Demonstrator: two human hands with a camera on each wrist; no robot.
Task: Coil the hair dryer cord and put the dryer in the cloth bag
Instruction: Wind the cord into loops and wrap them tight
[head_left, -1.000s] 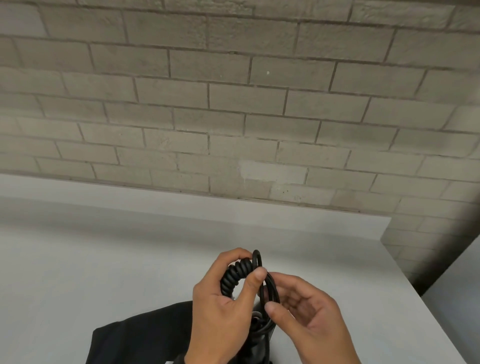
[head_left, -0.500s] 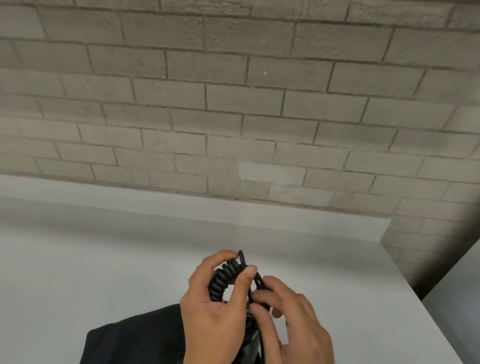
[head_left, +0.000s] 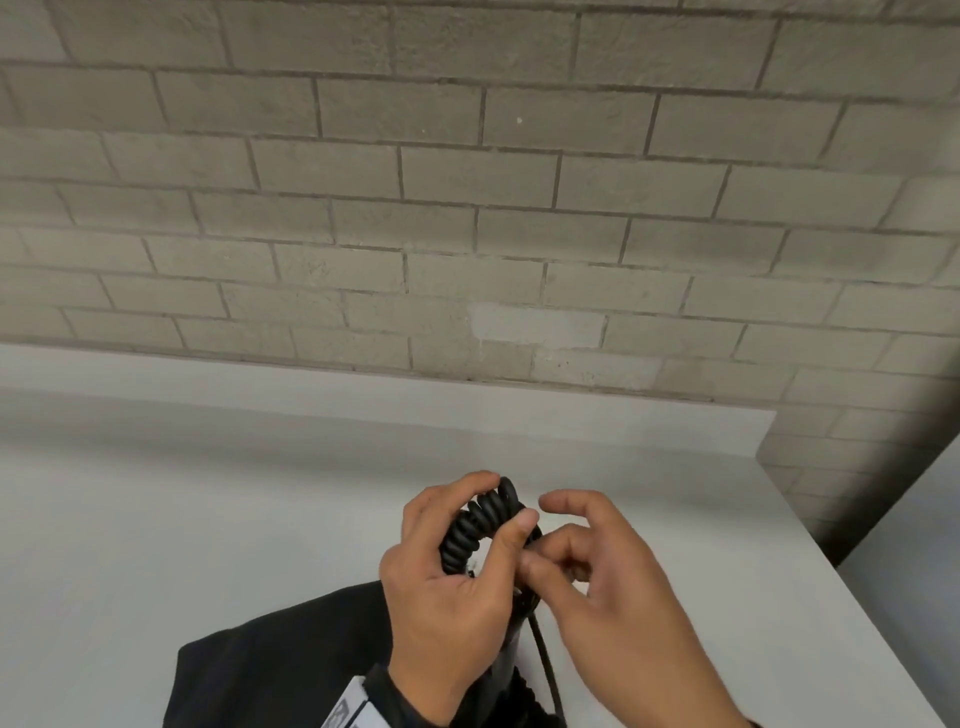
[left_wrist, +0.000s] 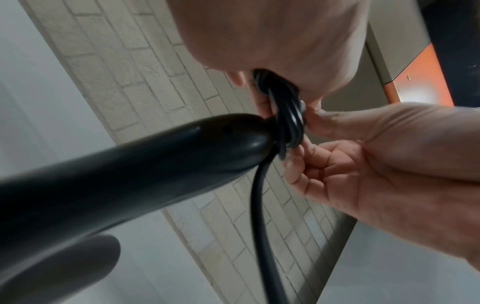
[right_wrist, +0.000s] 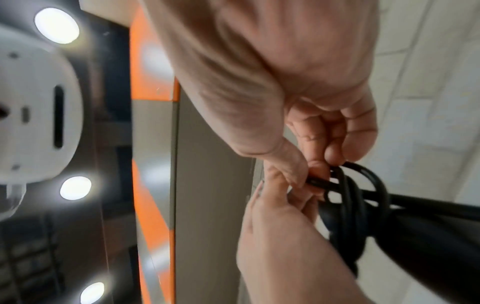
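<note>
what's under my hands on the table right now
A black cloth bag lies on the white table beneath the left hand and right hand. The hands and dryer handle cover its right part.

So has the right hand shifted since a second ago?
Yes. The right hand has opened its index finger and drawn slightly right of the cord coil.

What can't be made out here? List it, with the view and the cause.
- Dryer head: the head view's bottom edge cuts off the hair dryer; the left wrist view shows only its handle.
- Plug end: the cord runs out of frame in every view.
- Cloth bag opening: behind the left hand and the frame edge.
- Right hand fingertips on the loops: blurred in the right wrist view.
</note>
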